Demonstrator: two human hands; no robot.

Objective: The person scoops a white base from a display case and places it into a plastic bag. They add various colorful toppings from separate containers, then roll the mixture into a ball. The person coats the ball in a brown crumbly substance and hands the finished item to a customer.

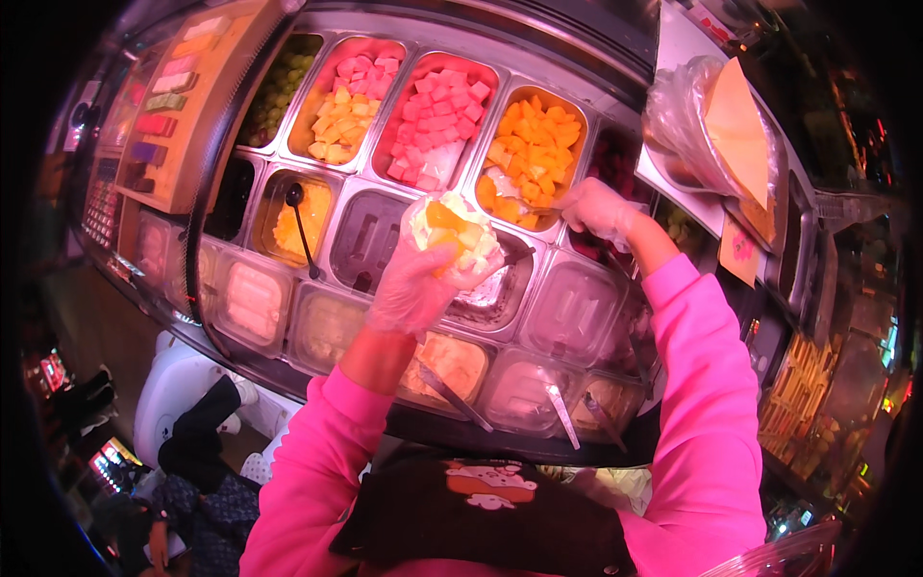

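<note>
My left hand (413, 287), in a clear glove, is closed around a white, creamy dessert topped with orange and yellow fruit chunks (452, 228). The dessert is held up over the middle of the food counter; its base is hidden by my fingers. My gloved right hand (598, 210) is at the lower right edge of a metal pan of orange fruit cubes (535, 135), which look like mango. Its fingertips are pinched together at the fruit. Whatever lies between them is too small to make out.
Beside the mango stand pans of pink cubes (437, 115), yellow cubes (343, 125) and green grapes (285, 88). A dark spoon (302, 223) rests in a yellow-filled pan. Lidded tubs (569, 306) line the near rows. Plastic-wrapped paper cones (735, 135) stand at the right.
</note>
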